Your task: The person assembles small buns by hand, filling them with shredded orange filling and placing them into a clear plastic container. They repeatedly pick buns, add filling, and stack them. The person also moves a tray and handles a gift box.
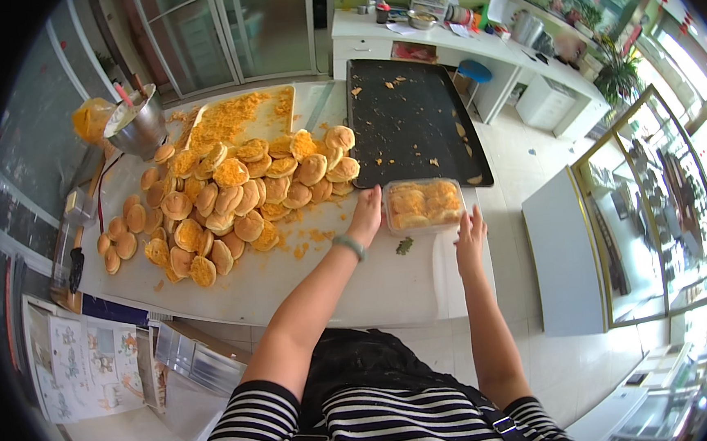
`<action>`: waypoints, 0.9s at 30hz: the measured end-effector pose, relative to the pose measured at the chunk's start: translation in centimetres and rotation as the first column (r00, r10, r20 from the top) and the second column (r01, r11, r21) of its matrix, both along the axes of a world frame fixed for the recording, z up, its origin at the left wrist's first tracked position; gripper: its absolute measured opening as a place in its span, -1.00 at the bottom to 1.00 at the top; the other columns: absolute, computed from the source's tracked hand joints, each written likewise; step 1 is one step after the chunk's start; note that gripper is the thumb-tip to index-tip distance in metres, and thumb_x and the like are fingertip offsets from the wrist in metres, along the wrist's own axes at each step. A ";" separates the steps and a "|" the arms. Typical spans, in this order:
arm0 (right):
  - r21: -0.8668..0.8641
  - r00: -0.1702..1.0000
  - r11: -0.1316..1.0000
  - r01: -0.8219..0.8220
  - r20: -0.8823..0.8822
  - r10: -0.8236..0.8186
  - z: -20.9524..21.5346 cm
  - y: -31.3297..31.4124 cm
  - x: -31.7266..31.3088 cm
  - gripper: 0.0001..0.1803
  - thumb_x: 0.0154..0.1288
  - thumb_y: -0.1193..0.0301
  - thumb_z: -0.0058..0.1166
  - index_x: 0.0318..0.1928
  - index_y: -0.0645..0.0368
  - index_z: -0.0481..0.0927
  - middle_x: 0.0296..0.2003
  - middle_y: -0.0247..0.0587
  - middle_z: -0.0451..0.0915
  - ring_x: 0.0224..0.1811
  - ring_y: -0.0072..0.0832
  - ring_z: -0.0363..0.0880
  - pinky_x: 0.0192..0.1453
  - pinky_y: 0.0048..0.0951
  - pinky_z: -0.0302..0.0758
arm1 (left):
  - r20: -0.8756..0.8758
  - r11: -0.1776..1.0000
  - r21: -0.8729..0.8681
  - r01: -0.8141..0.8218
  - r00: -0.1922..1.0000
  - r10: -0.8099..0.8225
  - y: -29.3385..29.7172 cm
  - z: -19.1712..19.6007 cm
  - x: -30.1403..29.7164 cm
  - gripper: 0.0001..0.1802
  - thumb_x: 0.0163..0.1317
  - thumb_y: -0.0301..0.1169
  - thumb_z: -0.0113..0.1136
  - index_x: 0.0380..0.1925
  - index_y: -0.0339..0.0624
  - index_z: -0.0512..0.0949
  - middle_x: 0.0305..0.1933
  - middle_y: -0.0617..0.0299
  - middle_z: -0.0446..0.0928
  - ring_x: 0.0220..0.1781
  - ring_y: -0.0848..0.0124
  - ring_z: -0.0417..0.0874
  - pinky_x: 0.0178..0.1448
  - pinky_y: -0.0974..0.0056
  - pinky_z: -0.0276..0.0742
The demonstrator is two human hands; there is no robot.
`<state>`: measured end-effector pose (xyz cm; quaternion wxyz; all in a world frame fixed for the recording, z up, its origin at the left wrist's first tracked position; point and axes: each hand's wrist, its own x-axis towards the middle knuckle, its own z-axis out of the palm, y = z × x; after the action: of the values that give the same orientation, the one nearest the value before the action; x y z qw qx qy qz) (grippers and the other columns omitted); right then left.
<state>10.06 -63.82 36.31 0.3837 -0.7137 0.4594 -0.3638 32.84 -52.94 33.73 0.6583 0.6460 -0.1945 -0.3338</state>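
Note:
A clear plastic box (426, 230) with several small round cakes topped with orange crumbs stands near the table's right end, by the black tray's front edge. My left hand (366, 218) is at its left side, fingers stretched out and seemingly touching the wall. By its lower right corner is my right hand (471, 243), fingers apart; whether it touches the box I cannot tell. A big heap of round golden cakes (229, 200), some coated in orange crumbs, covers the table's left and middle. A small dark green scrap (404, 245) lies just below the box.
Behind the heap is a shallow tray of orange crumbs (240, 118). A metal bowl (134, 125) with utensils stands far left. The large black baking tray (412, 126) holds scattered bits. A glass display case (649, 224) is at the right; a white counter (365, 27) runs behind.

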 end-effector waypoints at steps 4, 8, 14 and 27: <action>0.174 0.976 0.984 -0.029 0.219 -0.010 -1.5 4.4 -5.5 -0.41 0.68 0.11 -0.18 0.58 -0.03 0.17 0.26 -0.19 0.24 0.01 -0.48 0.46 -0.01 -0.40 0.59 | 0.321 0.998 -0.015 0.054 0.946 -0.046 11.0 0.1 -4.4 -0.52 0.60 -0.04 0.01 0.24 -0.19 0.40 -0.14 0.40 0.39 -0.31 0.65 0.37 -0.21 0.45 0.46; 0.128 0.967 0.992 0.005 0.253 -0.037 -2.8 9.2 -10.6 -0.53 0.64 0.36 -0.13 0.47 0.08 0.34 0.25 -0.18 0.32 -0.01 -0.50 0.47 -0.02 -0.46 0.56 | -0.025 0.983 -0.004 0.186 0.982 -0.186 21.4 0.6 -8.4 -0.58 0.56 -0.20 0.13 0.22 -0.27 0.47 0.08 0.17 0.55 -0.03 0.49 0.62 0.06 0.34 0.59; 0.000 0.980 0.997 -0.072 0.183 0.071 -1.2 15.1 -12.8 -0.58 0.53 0.54 0.00 0.34 0.12 0.46 0.20 -0.16 0.39 -0.05 -0.51 0.48 -0.02 -0.48 0.53 | -0.006 0.819 0.189 0.542 0.834 -0.551 21.8 2.4 -7.7 -0.65 0.51 -0.27 0.19 0.14 -0.26 0.55 0.02 0.22 0.62 -0.02 0.50 0.62 0.09 0.34 0.59; -0.036 0.993 0.994 0.101 0.061 -0.098 0.6 21.8 -22.4 -0.56 0.34 0.68 0.14 0.22 0.18 0.56 0.12 -0.05 0.45 -0.18 -0.46 0.61 -0.08 -0.47 0.61 | -0.031 0.499 -0.085 0.862 0.498 -0.866 8.7 5.4 -20.8 -0.48 0.52 -0.37 0.14 0.41 -0.23 0.33 0.30 0.15 0.48 0.17 0.46 0.59 0.26 0.28 0.56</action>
<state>-12.39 -42.01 36.96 0.3645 -0.6862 0.4755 -0.4125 12.05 -44.27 39.14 0.4282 0.4312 -0.4779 -0.6343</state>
